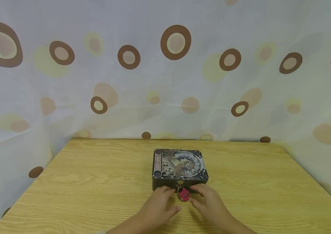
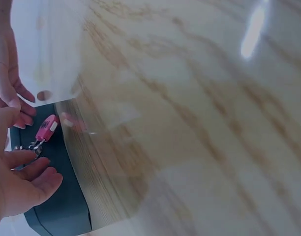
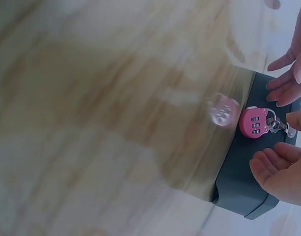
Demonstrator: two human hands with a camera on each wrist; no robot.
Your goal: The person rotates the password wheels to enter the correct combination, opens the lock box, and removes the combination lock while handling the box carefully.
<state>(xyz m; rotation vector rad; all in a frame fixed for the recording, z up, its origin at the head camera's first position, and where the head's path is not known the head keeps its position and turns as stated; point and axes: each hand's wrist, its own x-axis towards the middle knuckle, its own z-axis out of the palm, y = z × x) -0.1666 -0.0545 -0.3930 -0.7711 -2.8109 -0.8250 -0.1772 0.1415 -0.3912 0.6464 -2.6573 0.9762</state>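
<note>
A pink combination padlock (image 1: 184, 194) hangs by its shackle from the brass-coloured clasp (image 1: 180, 183) on the front of a dark box (image 1: 180, 165) with an ornate printed lid. Number dials show on the padlock (image 3: 253, 123) in the right wrist view. My left hand (image 1: 160, 205) is left of the padlock, fingers loosely bent near the box front, thumb apart. On the other side, my right hand (image 1: 210, 203) has its fingers by the box front and its thumb close to the padlock. Neither hand grips the padlock; whether a fingertip touches it or the box I cannot tell.
The box stands on a wood-grain table (image 1: 95, 182), towards its front middle. Behind and at both sides hangs a pale cloth (image 1: 153, 78) with brown, yellow and pink circles. A glossy surface reflects the padlock in the wrist views.
</note>
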